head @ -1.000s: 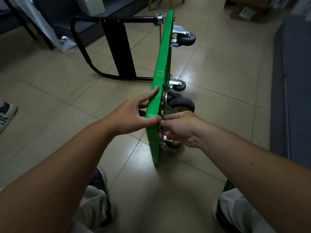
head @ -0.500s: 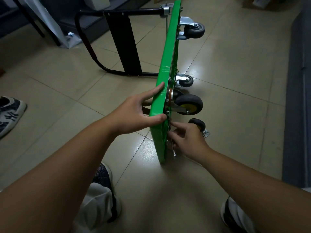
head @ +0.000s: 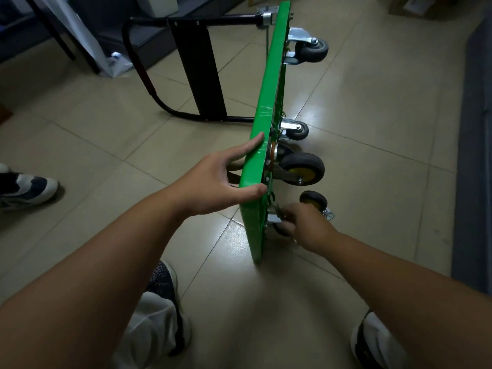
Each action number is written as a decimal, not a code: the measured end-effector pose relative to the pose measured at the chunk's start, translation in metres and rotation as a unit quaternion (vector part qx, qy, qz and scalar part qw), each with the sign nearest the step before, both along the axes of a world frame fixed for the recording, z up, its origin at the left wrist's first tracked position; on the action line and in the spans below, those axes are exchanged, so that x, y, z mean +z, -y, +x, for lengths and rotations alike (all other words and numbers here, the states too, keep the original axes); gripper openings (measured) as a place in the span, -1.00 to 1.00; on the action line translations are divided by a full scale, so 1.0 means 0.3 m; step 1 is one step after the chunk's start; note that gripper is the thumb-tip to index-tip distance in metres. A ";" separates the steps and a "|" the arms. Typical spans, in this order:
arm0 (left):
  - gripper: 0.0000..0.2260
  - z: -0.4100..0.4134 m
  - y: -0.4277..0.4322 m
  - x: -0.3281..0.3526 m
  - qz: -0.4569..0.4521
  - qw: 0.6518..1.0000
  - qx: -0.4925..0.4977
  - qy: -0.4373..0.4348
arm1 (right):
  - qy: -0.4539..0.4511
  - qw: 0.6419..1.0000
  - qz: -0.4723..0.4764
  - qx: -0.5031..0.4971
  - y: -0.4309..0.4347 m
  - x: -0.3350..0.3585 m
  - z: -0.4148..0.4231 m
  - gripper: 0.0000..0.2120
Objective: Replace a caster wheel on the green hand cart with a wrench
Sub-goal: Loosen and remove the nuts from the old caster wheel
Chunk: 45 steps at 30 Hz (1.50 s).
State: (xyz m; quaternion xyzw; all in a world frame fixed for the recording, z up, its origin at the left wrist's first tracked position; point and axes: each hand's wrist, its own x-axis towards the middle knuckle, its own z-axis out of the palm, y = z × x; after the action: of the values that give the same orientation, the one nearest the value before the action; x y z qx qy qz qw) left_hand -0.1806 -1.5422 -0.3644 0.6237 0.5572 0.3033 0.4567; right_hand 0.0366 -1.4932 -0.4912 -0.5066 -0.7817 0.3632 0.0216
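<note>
The green hand cart point(head: 269, 89) stands on its long edge on the tiled floor, wheels facing right. My left hand point(head: 213, 187) grips the deck's upper edge, thumb over the top. My right hand point(head: 306, 225) is low on the underside, fingers closed on a thin metal wrench at the caster bracket point(head: 273, 217) near the cart's near corner; the wrench is almost hidden by the hand. Above it sits a mounted caster with a yellow hub point(head: 302, 169). A loose caster wheel point(head: 314, 201) lies on the floor just behind my right hand.
Two grey casters point(head: 311, 49) point(head: 296, 130) are on the cart's far end. Its black handle point(head: 197, 67) lies on the floor to the left. Another person's shoe point(head: 26, 187) is at the left edge. A dark grey furniture edge point(head: 474, 155) runs along the right.
My right hand has dropped from the deck's edge to the lowest caster bracket. The loose caster on the floor has come into view. My left hand keeps its grip.
</note>
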 end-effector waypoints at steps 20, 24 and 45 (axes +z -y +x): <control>-0.22 0.003 0.004 -0.017 0.020 0.999 0.007 -0.025 | -0.351 0.832 -0.283 -0.323 0.089 0.323 -0.096 -0.89; -0.21 0.000 0.000 -0.018 0.022 0.999 -0.002 -0.040 | -0.338 0.836 -0.291 -0.320 0.070 0.320 -0.093 -0.92; -0.21 -0.002 -0.005 -0.011 0.015 1.000 -0.003 -0.023 | -0.250 0.949 0.047 -0.189 0.097 -0.047 -0.113 -0.58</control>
State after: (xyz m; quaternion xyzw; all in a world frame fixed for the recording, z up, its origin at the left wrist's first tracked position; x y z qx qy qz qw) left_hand -0.1811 -1.5408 -0.3676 0.6385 0.5611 0.2959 0.4358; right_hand 0.0027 -1.5224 -0.5053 -0.5361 -0.6577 0.4301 0.3084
